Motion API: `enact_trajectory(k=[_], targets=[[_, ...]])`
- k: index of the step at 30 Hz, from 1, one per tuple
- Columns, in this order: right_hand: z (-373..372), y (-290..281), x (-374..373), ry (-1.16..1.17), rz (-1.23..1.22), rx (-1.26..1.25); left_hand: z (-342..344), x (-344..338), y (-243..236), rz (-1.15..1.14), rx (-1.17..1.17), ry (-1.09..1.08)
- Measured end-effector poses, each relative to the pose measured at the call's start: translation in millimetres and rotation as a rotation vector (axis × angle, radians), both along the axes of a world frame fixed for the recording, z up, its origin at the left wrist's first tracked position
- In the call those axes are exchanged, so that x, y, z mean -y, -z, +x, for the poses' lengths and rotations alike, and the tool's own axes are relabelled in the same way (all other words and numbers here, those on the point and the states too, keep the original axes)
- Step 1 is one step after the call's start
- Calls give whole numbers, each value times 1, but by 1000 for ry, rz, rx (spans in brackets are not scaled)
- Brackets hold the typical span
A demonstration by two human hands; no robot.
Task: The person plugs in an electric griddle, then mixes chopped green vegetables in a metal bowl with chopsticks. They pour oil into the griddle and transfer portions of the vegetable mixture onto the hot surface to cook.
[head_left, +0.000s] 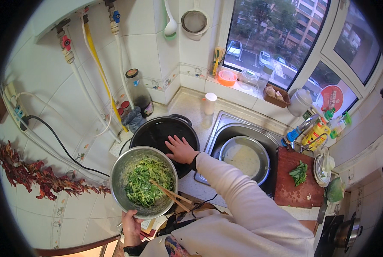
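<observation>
Lower left: left hand (132, 217) closed on metal bowl (119, 173) of greens (143, 176). Centre: right hand (181, 150) spread wide, empty, over black pot (151, 133).

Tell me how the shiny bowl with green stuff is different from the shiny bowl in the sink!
The greens bowl is held up by the left grip, but the sink bowl rests in the sink. The greens bowl has chopped greens and chopsticks in it; the sink bowl has cloudy, whitish liquid. Both are round, open and metal.
</observation>
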State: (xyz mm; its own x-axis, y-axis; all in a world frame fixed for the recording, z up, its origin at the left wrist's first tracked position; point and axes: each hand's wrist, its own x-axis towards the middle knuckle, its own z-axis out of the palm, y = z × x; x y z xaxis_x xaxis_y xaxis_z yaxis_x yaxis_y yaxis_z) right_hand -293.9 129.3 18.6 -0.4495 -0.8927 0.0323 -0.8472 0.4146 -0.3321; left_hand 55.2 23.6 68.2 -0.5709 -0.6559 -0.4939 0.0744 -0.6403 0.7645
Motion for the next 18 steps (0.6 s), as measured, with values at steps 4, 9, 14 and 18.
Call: enact_trajectory(k=[4, 9, 14, 18], targets=[[0, -2, 0, -4, 11, -10, 0, 0, 0, 0, -45, 3], [1, -4, -2, -2, 25, -2, 1, 0, 4, 4, 0, -26], [2, -3, -1, 2, 19, -26, 2, 2, 5, 4, -6, -4], [2, -2, 0, -2, 27, -28, 1, 1, 4, 8, -13, -8]])
